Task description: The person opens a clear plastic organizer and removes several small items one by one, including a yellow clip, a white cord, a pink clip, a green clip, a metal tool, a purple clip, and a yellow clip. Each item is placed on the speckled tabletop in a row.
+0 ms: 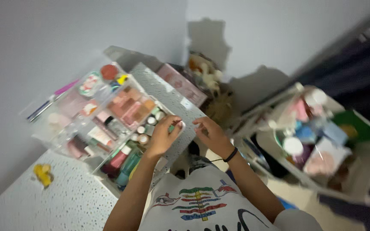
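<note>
My left hand [161,137] pinches a small green jar [171,127] at the clear organizer [86,124] front edge. Right hand [210,134] is half curled beside, holds nothing. Jar is prob. light, slippery, maybe glass; grip the sides.

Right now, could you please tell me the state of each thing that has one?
Clear organiser: full of cosmetics.
Left hand: fingertips at the organiser's front edge; grip unclear.
Right hand: resting on the speckled top.
Cart: shelves filled.
Yellow clip: lying loose.
</note>
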